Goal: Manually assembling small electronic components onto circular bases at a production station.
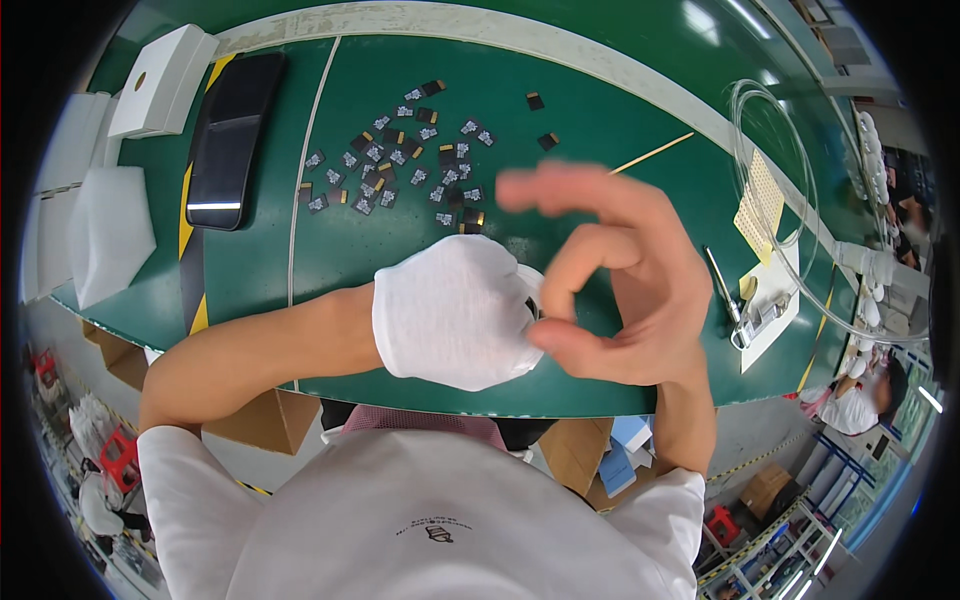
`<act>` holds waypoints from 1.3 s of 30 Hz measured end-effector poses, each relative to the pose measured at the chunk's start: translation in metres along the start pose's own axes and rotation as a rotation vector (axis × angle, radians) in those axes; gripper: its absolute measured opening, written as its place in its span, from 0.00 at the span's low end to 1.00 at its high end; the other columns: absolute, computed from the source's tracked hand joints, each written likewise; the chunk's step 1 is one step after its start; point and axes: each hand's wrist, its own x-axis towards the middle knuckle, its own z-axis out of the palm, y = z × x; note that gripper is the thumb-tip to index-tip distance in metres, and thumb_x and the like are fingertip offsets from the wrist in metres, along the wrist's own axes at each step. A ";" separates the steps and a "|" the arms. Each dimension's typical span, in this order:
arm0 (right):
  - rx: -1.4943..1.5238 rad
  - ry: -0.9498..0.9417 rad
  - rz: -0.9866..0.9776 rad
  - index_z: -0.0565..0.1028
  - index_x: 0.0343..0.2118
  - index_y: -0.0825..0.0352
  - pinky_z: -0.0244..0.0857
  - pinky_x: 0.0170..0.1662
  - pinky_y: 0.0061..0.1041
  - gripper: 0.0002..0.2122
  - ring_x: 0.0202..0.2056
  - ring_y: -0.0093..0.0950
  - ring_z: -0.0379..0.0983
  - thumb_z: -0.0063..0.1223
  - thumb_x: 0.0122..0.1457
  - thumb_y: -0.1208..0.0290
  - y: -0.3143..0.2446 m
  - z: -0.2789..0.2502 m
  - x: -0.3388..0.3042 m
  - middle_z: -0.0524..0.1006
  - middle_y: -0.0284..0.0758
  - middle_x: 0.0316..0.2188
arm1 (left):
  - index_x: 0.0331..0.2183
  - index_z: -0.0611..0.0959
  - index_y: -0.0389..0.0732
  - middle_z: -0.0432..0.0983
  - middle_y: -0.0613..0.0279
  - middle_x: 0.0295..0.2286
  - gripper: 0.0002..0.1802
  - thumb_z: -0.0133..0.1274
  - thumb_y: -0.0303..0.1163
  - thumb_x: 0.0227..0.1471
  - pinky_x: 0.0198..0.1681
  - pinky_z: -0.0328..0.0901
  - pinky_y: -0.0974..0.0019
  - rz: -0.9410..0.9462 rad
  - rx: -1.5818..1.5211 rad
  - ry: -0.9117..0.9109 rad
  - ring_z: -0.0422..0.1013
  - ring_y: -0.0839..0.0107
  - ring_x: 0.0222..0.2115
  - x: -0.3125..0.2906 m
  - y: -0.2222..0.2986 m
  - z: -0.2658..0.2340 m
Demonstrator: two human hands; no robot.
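My left hand, in a white cloth glove, is closed over the near middle of the green table. A small dark piece, looking like the edge of a memory card, shows at its fingertips. Bare and slightly blurred, my right hand meets the glove there with thumb and forefinger curled together, its other fingers stretched out. Whatever sits in that pinch is hidden. Beyond the hands lie many small black memory cards, some printed side up, others with gold contacts showing. Two cards lie apart to the right.
At the left stand a black phone-like slab, a white box and white foam. On the right are a thin stick, a coiled clear tube, a yellow perforated sheet and a metal tool.
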 end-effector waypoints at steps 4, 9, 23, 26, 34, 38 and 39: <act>-0.012 0.077 0.116 0.69 0.46 0.74 0.69 0.38 0.26 0.17 0.32 0.26 0.76 0.60 0.54 0.82 0.000 0.004 0.005 0.78 0.40 0.33 | 0.15 0.72 0.44 0.66 0.62 0.16 0.09 0.57 0.29 0.32 0.16 0.60 0.60 -0.008 -0.001 0.064 0.66 0.62 0.15 -0.001 0.004 -0.008; 0.022 0.177 0.278 0.72 0.39 0.74 0.68 0.33 0.22 0.06 0.28 0.22 0.74 0.53 0.60 0.82 -0.002 -0.003 -0.006 0.78 0.40 0.32 | 0.14 0.72 0.41 0.64 0.61 0.15 0.08 0.56 0.30 0.29 0.16 0.60 0.62 0.030 0.129 -0.102 0.64 0.64 0.14 0.000 0.004 -0.009; -0.140 0.691 0.162 0.61 0.25 0.65 0.39 0.18 0.20 0.16 0.14 0.16 0.47 0.35 0.72 0.66 0.005 -0.015 -0.002 0.57 0.28 0.12 | 0.12 0.73 0.41 0.59 0.64 0.11 0.19 0.64 0.34 0.42 0.16 0.55 0.65 0.293 0.254 -0.053 0.59 0.68 0.13 0.004 0.016 -0.003; -0.205 0.679 0.185 0.62 0.25 0.65 0.40 0.18 0.19 0.16 0.14 0.15 0.48 0.36 0.72 0.67 0.008 -0.008 0.002 0.57 0.27 0.11 | 0.12 0.73 0.41 0.59 0.64 0.11 0.20 0.64 0.36 0.43 0.17 0.55 0.65 0.277 0.267 -0.113 0.60 0.68 0.13 0.004 0.016 -0.001; -0.163 0.658 0.168 0.65 0.29 0.65 0.46 0.18 0.16 0.11 0.15 0.13 0.52 0.40 0.70 0.70 0.012 -0.005 0.000 0.61 0.26 0.13 | 0.13 0.69 0.43 0.60 0.68 0.12 0.20 0.61 0.36 0.46 0.20 0.54 0.65 0.332 0.171 -0.267 0.59 0.69 0.14 0.002 0.020 0.007; -0.185 0.613 0.186 0.66 0.30 0.66 0.47 0.18 0.16 0.10 0.15 0.13 0.53 0.41 0.70 0.70 0.014 -0.006 -0.001 0.63 0.26 0.15 | 0.14 0.65 0.46 0.58 0.70 0.12 0.22 0.60 0.35 0.47 0.20 0.53 0.65 0.407 0.107 -0.278 0.57 0.71 0.15 -0.010 0.031 0.016; -0.183 0.612 0.187 0.66 0.30 0.66 0.47 0.18 0.16 0.10 0.15 0.13 0.53 0.41 0.70 0.70 0.015 -0.006 -0.001 0.63 0.26 0.15 | 0.14 0.63 0.47 0.57 0.71 0.12 0.23 0.60 0.35 0.48 0.20 0.52 0.66 0.427 0.126 -0.242 0.56 0.71 0.15 -0.013 0.033 0.018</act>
